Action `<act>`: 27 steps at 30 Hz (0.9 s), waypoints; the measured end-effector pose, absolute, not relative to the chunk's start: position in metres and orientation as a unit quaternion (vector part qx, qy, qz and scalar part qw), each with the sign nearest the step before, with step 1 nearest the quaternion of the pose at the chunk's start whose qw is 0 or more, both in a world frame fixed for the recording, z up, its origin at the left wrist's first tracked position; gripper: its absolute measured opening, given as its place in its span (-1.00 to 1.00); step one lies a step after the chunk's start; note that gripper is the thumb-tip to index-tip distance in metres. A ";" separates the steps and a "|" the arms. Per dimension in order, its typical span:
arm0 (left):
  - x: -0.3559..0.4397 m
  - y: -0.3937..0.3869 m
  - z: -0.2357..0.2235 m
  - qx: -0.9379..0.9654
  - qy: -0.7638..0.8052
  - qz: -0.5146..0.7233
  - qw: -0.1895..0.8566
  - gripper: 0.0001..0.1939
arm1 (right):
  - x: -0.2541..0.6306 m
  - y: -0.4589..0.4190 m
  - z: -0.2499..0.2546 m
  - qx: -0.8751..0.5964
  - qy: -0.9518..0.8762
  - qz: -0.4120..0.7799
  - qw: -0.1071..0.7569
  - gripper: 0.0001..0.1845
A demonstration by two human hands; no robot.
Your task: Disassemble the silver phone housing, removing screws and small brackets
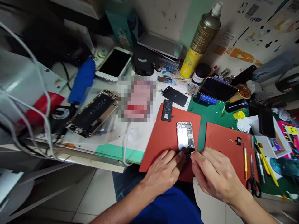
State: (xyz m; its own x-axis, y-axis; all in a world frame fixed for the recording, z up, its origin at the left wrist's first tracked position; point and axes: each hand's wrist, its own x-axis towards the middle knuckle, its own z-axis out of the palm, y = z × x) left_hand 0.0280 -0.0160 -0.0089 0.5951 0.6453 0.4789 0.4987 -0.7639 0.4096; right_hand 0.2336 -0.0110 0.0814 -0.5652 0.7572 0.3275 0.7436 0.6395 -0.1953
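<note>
An opened phone housing (184, 135), silver inside with its circuit board showing, lies on an orange mat (161, 137). My left hand (164, 168) is closed at the housing's lower left end, its fingers curled against that edge. At the lower right corner my right hand (213, 172) pinches with thumb and forefinger; whatever sits between those fingertips is too small to make out. Just above the housing, a black phone battery (167, 109) rests partly on the mat. Behind it is a detached dark screen panel (175, 95).
Scissors (253, 183), yellow tweezers (267, 165) and a second orange mat (224, 140) are at the right. A spray can (201, 40) stands behind. Another opened phone (93, 113), a white phone (115, 63) and loose white cables (44, 81) occupy the left.
</note>
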 end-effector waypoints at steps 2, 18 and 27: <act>0.028 -0.017 -0.009 0.887 0.326 0.305 0.116 -0.68 | 0.234 -0.011 0.080 -0.418 -0.886 0.013 0.201 -0.86; 0.030 -0.017 -0.009 0.886 0.330 0.305 0.114 -0.71 | 0.232 -0.012 0.074 -0.414 -0.882 0.004 0.227 -0.89; 0.030 -0.016 -0.007 0.884 0.332 0.308 0.117 -0.75 | 0.231 -0.013 0.074 -0.423 -0.877 0.000 0.227 -0.84</act>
State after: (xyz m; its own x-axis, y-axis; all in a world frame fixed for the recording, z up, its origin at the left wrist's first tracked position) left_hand 0.0298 -0.0163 -0.0074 0.5900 0.6586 0.4671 0.5144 -0.7525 0.4113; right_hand 0.2313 -0.0129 0.0740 -0.5390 0.7423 0.3982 0.7422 0.6420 -0.1921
